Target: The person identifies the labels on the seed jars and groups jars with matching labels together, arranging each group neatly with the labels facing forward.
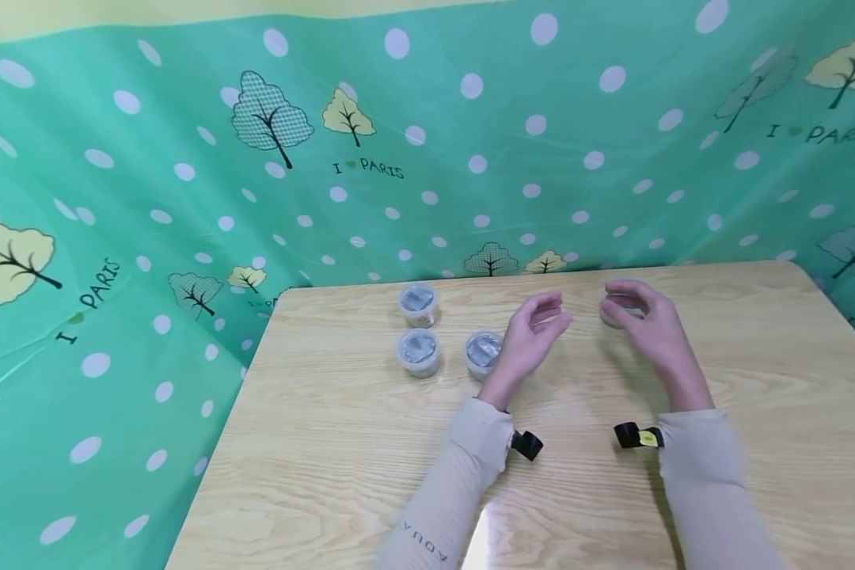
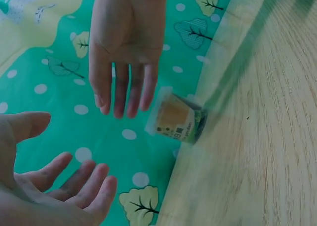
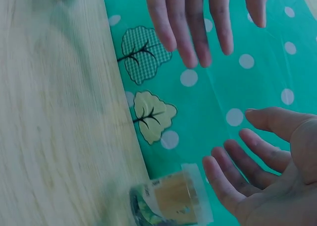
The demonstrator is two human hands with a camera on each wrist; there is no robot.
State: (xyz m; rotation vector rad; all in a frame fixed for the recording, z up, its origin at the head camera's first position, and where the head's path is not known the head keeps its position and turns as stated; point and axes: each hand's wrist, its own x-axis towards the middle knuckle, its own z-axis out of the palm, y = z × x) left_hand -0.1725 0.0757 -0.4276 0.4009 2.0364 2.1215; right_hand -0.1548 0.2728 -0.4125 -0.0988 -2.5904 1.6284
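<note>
My left hand (image 1: 530, 340) hovers over the table with loosely bent fingers, holding nothing. It is just right of a small lidded plastic cup (image 1: 481, 350), which it partly covers in the head view. My right hand (image 1: 651, 328) is likewise relaxed and unoccupied. Behind its fingers, near the table's back edge, stands another lidded cup (image 1: 611, 315), mostly hidden there. The left wrist view shows that printed cup (image 2: 174, 118) upright on the wood, close to the right fingertips. In the right wrist view, the right fingers (image 3: 223, 176) are near its pale lid.
Two more lidded cups, a rear one (image 1: 418, 305) and a front one (image 1: 419, 353), stand to the left on the wooden table (image 1: 328, 443). A green dotted cloth (image 1: 442, 142) with printed trees hangs behind the table and down its left side.
</note>
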